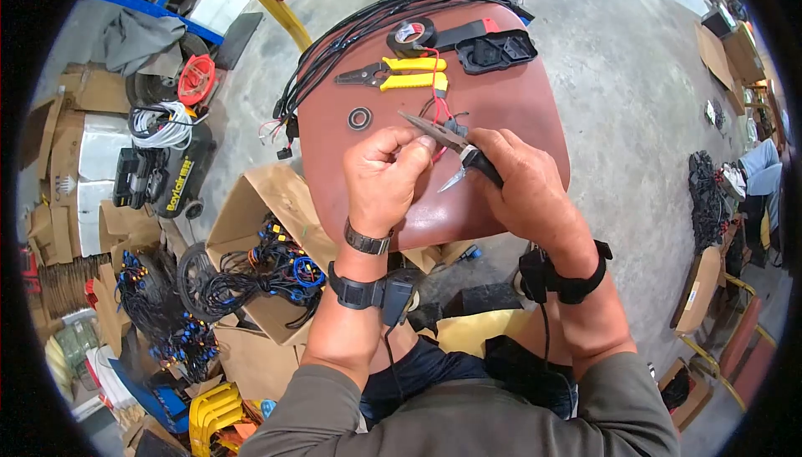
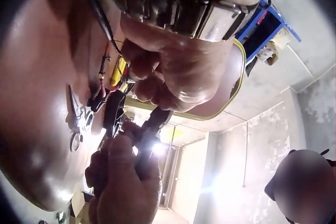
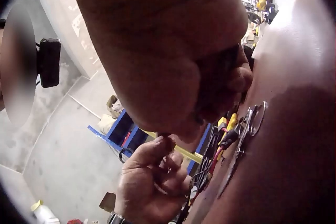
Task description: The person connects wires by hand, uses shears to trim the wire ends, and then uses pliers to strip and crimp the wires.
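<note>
My right hand (image 1: pixel 525 185) grips black-handled pliers (image 1: pixel 434 131), whose metal nose points toward the upper left, over my left hand. With curled fingers, my left hand (image 1: pixel 384 177) pinches at the pliers' nose; what it holds is mostly hidden, seemingly a thin wire. Red wires (image 1: pixel 439 89) and a small dark connector (image 1: pixel 455 127) are just beyond the hands. In the left wrist view, scissors (image 2: pixel 76 124) lie on the brown seat (image 2: pixel 31 92), beside the wires (image 2: pixel 103 79). The right wrist view shows my left thumb and index finger together near the right hand (image 3: pixel 226 82).
Yellow-handled strippers (image 1: pixel 413 73), black tape (image 1: pixel 411 35), a small ring (image 1: pixel 359 118), a black plastic housing (image 1: pixel 497 51) and a cable bundle (image 1: pixel 334 48) lie on the seat (image 1: pixel 326 165). An open carton of wires (image 1: pixel 230 227) stands at the left, and a person (image 1: pixel 758 181) is far right.
</note>
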Motion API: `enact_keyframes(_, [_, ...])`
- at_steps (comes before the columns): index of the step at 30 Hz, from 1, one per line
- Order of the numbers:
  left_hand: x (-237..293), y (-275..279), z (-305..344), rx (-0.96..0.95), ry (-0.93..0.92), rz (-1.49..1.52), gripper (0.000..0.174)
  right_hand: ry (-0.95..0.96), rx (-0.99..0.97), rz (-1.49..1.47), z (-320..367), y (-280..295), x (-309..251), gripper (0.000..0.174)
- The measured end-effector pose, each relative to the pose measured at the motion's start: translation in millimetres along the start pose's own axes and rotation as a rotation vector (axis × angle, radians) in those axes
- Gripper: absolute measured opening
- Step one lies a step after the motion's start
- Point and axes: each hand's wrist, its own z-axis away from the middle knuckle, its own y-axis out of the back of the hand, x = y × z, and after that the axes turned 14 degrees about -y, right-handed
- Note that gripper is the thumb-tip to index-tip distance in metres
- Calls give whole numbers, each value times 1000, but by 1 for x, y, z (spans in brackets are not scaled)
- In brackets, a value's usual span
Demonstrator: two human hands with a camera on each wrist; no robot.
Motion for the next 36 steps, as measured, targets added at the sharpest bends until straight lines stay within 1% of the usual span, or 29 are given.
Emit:
enact_keyframes(2, [1,2,0,-18,14,16,9,25,35,11,0,-2,-2,35])
enact_keyframes(5, [0,5,3,-24,24,153,9,94,85,80,0,-5,-3,40])
enact_keyframes(8, [3,1,2,-27,-43,74,13,125,105,172,1,2,-6,45])
enact_keyframes(11, [5,3,2,-31,52,127,13,108,58,176,2,2,-3,48])
enact_keyframes(14, [1,1,2,-8,31,183,12,104,66,154,2,1,-2,48])
enact_keyframes(17, [5,2,0,-43,76,147,15,105,77,159,2,-2,-1,51])
enact_keyframes(20, [-2,3,1,-40,113,238,13,128,100,198,1,-3,0,54])
enact_keyframes(23, [-8,4,1,-40,142,458,13,143,141,205,0,-4,1,54])
enact_keyframes(26, [-7,4,-1,-58,152,472,13,98,85,140,1,-3,1,53])
enact_keyframes(29, [-9,5,-1,-57,170,501,14,92,109,108,0,0,-3,48])
enact_keyframes(32, [-5,0,0,-29,163,463,15,94,105,136,-1,2,-3,41])
enact_keyframes(36, [-8,2,2,-52,132,481,13,86,88,97,-1,3,-2,36])
